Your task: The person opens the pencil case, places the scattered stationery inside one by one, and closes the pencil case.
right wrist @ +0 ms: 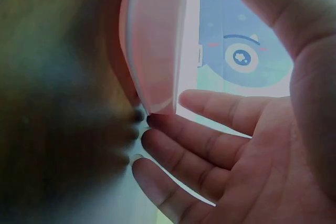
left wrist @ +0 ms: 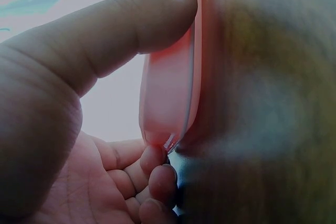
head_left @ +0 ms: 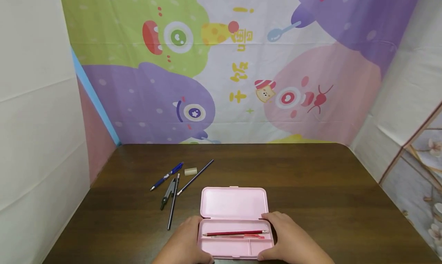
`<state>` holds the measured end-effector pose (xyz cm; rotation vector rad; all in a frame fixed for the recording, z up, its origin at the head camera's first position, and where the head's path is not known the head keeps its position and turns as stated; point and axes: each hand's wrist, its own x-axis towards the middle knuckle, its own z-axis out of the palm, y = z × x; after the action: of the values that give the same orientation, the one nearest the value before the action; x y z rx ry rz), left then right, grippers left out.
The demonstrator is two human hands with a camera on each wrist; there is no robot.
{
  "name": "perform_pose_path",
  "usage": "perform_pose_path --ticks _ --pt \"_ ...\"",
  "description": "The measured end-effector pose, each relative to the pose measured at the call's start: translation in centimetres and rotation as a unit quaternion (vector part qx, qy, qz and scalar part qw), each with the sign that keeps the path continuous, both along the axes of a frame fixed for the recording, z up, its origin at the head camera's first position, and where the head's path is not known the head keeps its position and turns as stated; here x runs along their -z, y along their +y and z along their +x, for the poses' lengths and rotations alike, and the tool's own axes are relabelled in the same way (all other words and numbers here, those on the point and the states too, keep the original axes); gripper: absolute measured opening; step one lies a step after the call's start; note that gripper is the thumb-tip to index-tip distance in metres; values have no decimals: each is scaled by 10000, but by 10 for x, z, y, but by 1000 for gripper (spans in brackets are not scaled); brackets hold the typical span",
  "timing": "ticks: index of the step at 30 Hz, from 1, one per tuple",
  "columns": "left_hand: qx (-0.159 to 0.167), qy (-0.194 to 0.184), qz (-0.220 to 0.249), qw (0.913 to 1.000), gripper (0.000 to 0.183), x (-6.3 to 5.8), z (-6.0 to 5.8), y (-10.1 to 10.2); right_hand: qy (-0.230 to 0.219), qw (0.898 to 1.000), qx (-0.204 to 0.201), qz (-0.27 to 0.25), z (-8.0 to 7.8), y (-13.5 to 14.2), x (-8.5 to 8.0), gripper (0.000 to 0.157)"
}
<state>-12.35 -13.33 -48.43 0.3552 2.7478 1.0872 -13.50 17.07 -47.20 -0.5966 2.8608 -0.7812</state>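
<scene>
An open pink pencil case (head_left: pixel 224 247) lies on the table in the head view, its lid (head_left: pixel 234 202) folded back on the far side. In its long compartment lie a red pencil (head_left: pixel 238 232) and a slim pen with a red end (head_left: pixel 257 236); the small front compartments hold nothing. My left hand (head_left: pixel 186 239) grips the case's left end, thumb at the front edge and fingertips at the hinge corner. Around the right end my right hand (head_left: pixel 288 239) holds it between thumb and fingers. The right wrist view shows the fingertips right at the case's far corner (right wrist: pixel 160 51).
Left of the case lie a blue pen (head_left: pixel 167 175), a compass (head_left: pixel 168 194), a dark pencil (head_left: pixel 173 202), an eraser (head_left: pixel 190 171) and a blue pencil (head_left: pixel 197 176). A cartoon-printed cloth (head_left: pixel 238 122) hangs behind the wooden table (head_left: pixel 328 187).
</scene>
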Motion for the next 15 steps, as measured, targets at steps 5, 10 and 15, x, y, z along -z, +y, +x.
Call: perform_pose_path --ticks 5,10,15 --pt "-12 -51 -1 10000 85 0 0 0 159 9993 -319 -98 0 4 5 94" --pt "-19 -11 17 10000 85 2 0 -1 209 9982 -415 -379 -2 8 14 93" --pt "23 101 0 9999 84 1 0 -1 189 9965 -506 -639 -6 13 21 95"
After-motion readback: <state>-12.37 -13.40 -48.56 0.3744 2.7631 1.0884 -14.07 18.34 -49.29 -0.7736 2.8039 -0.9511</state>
